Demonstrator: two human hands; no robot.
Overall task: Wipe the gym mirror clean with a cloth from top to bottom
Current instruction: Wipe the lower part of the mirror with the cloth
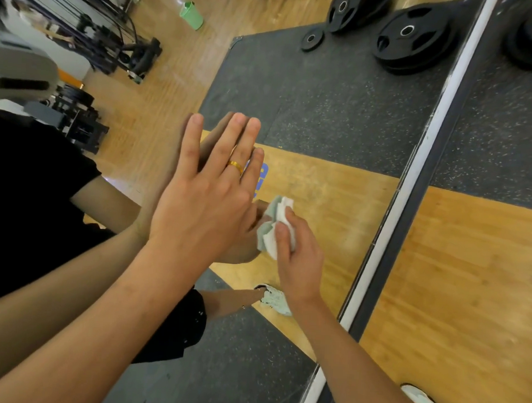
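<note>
Plainly, left hand (203,198) presses flat on the mirror (325,106) (fingers straight, loosely together); right hand (298,264) fingers pinch the bunched cloth (268,243).

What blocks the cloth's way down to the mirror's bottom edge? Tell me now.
Nothing visible does. The right hand holds the cloth against the mirror, which is bare from there to the white frame. The left hand lies flat on the mirror on the cloth's other side.

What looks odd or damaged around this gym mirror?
The white strip edging the mirror is chipped and scuffed. A hazy smear sits on the glass beside the cloth gripped by the right hand.
</note>
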